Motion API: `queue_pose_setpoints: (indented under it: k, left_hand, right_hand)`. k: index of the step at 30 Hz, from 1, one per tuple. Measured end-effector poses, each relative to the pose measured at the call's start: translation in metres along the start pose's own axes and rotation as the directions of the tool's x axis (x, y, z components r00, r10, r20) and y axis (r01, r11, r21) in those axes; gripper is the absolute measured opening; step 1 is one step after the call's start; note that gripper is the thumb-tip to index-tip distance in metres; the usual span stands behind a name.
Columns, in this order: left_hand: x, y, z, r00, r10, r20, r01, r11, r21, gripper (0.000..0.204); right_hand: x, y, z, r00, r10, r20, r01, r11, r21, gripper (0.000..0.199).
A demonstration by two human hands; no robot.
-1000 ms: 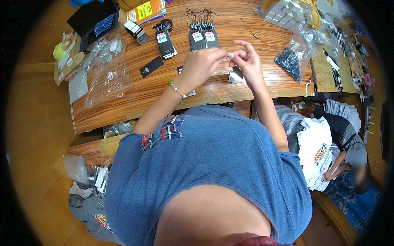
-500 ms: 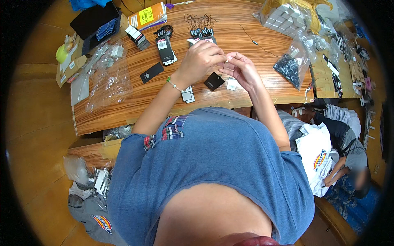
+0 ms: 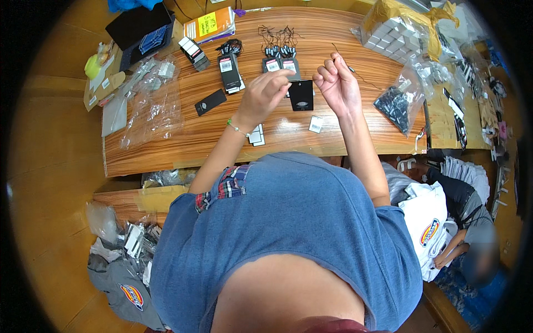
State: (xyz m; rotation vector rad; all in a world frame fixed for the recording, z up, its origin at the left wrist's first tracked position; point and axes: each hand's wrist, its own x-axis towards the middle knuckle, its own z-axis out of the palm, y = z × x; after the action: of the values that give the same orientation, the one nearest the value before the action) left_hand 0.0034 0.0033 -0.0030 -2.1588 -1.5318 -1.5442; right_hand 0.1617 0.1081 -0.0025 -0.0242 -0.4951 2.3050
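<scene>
A black hang tag point(image 3: 302, 95) hangs upright above the table between my two hands, its thin cord barely visible. My left hand point(image 3: 260, 99) is closed in a pinch at the tag's left side, apparently on the cord. On the tag's right, my right hand point(image 3: 341, 87) is raised with its fingers curled, also pinching the cord. Below lies a small white barcode card point(image 3: 315, 124). More small white cards point(image 3: 257, 136) rest by my left wrist. Beyond my hands are grey tags point(image 3: 272, 65) with barcode labels and bundled black cords point(image 3: 279, 38).
A black tag point(image 3: 210, 102) and a stack of black tags point(image 3: 228, 72) lie to the left. At right, a plastic bag point(image 3: 395, 105) holds dark cords near a box of small white boxes point(image 3: 391, 36). Clear plastic point(image 3: 150, 114) covers the table's left. Another person sits at right.
My hands have moved apart, the right one rising. The black tag, earlier tilted low near the table, now hangs upright between them. The view has shifted slightly.
</scene>
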Motion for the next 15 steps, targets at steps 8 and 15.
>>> queue_pose_setpoints:
  k: [8,15]
  left_hand:
    - [0.003,0.01,-0.001,0.97,-0.238,-0.056,0.229,0.964,-0.135,0.018]
    - [0.01,0.019,0.009,0.937,-0.338,0.086,0.341,0.837,-0.427,0.028]
  right_hand:
    - [-0.008,0.001,0.031,0.953,0.299,0.049,-0.303,0.939,0.162,0.014]
    - [-0.005,0.007,0.049,0.975,0.16,-0.152,-0.086,0.91,0.406,0.011]
